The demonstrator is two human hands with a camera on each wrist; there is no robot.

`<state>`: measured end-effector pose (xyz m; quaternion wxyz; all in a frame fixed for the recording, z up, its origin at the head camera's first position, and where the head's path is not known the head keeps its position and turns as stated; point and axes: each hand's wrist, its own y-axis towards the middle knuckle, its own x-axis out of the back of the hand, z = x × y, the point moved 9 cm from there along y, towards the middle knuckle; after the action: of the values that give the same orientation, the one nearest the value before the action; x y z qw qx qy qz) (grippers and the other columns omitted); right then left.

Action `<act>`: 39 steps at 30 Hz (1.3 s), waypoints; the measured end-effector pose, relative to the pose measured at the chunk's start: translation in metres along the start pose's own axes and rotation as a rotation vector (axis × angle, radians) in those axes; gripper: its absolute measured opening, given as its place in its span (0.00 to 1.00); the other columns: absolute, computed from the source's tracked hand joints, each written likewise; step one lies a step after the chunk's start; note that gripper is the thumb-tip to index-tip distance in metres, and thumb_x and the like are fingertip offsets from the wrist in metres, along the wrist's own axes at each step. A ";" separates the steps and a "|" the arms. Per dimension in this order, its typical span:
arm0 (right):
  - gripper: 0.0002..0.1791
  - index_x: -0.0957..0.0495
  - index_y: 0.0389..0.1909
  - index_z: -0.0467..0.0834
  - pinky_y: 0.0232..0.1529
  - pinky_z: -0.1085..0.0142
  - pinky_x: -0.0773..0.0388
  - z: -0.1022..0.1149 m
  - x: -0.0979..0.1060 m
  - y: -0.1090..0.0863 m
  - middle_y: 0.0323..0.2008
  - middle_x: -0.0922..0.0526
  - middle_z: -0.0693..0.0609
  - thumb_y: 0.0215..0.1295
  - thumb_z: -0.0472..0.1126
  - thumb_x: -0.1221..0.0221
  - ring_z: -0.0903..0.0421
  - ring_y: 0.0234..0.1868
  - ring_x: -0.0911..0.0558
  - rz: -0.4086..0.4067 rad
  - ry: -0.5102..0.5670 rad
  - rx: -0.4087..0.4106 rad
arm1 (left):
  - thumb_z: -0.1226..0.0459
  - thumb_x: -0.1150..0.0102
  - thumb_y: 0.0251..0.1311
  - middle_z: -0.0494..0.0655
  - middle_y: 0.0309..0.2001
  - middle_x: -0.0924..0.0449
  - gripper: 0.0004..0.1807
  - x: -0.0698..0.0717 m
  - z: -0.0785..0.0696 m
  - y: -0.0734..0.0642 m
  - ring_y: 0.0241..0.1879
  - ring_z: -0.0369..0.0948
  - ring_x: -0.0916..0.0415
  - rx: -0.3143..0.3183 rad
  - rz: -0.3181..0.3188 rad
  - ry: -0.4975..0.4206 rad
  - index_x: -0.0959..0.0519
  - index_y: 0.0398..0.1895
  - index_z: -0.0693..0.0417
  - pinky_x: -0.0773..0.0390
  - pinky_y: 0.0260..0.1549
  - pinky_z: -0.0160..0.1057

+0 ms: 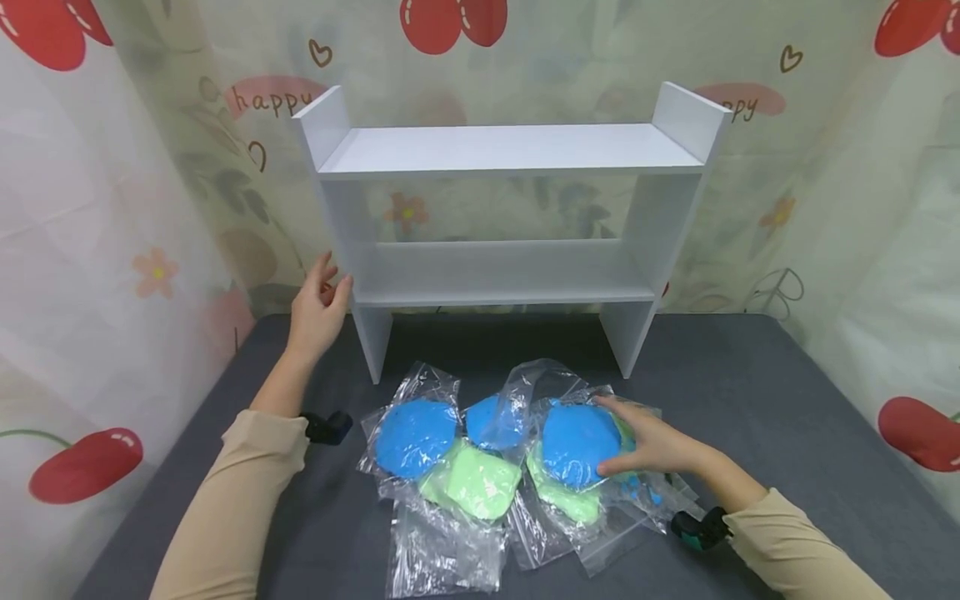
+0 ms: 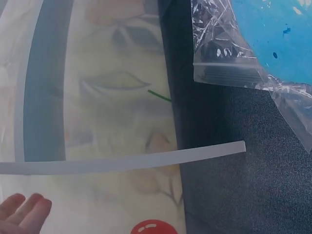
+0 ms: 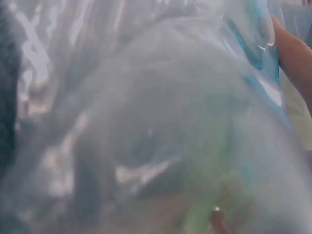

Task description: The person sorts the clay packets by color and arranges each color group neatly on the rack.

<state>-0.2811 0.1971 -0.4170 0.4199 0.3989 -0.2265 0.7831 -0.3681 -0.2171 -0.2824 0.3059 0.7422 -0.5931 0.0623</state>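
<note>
A white two-tier shelf [image 1: 510, 150] stands at the back of the table. Beside its left side panel is my left hand [image 1: 318, 312], raised with loosely bent fingers and nothing in them. In the left wrist view, its fingertips [image 2: 36, 212] show near the panel's pale edge [image 2: 122, 162]. My right hand [image 1: 656, 437] grips the right edge of a clear bag with a round, flat blue clay-like piece [image 1: 577, 442], thumb and fingers spread around it. Clear plastic [image 3: 136, 107] fills most of the right wrist view and hides most of that hand.
Left of the gripped bag lie other clear bags with blue pieces [image 1: 416, 437] and a pale green piece [image 1: 480, 482]. An empty-looking zip bag [image 1: 446, 550] lies at the front. The dark table [image 1: 330, 517] is surrounded by a printed curtain [image 1: 855, 208].
</note>
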 end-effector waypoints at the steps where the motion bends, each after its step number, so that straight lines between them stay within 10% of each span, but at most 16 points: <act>1: 0.55 0.47 0.68 0.32 0.55 0.34 0.36 0.000 0.000 0.000 0.66 0.40 0.30 0.45 0.54 0.30 0.29 0.64 0.39 -0.004 -0.013 0.000 | 0.57 0.57 0.69 0.65 0.67 0.40 0.33 -0.002 0.000 0.000 0.61 0.60 0.32 -0.003 0.008 0.009 0.51 0.73 0.55 0.28 0.55 0.55; 29: 0.56 0.44 0.68 0.36 0.49 0.40 0.27 -0.005 0.000 0.006 0.63 0.35 0.31 0.40 0.54 0.27 0.31 0.60 0.32 -0.054 0.008 -0.052 | 0.66 0.58 0.68 0.65 0.61 0.31 0.23 -0.015 0.001 -0.004 0.56 0.61 0.27 -0.063 -0.040 0.043 0.37 0.65 0.61 0.25 0.53 0.53; 39: 0.48 0.39 0.66 0.39 0.30 0.64 0.30 -0.007 0.006 0.004 0.55 0.27 0.35 0.44 0.49 0.28 0.41 0.51 0.27 -0.102 0.054 -0.081 | 0.64 0.59 0.69 0.62 0.63 0.32 0.24 -0.016 0.003 -0.005 0.58 0.60 0.28 -0.044 -0.024 0.063 0.38 0.67 0.59 0.26 0.54 0.53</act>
<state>-0.2893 0.2027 -0.4163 0.4809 0.3711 -0.2260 0.7615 -0.3689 -0.2042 -0.2939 0.3412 0.7400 -0.5755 0.0689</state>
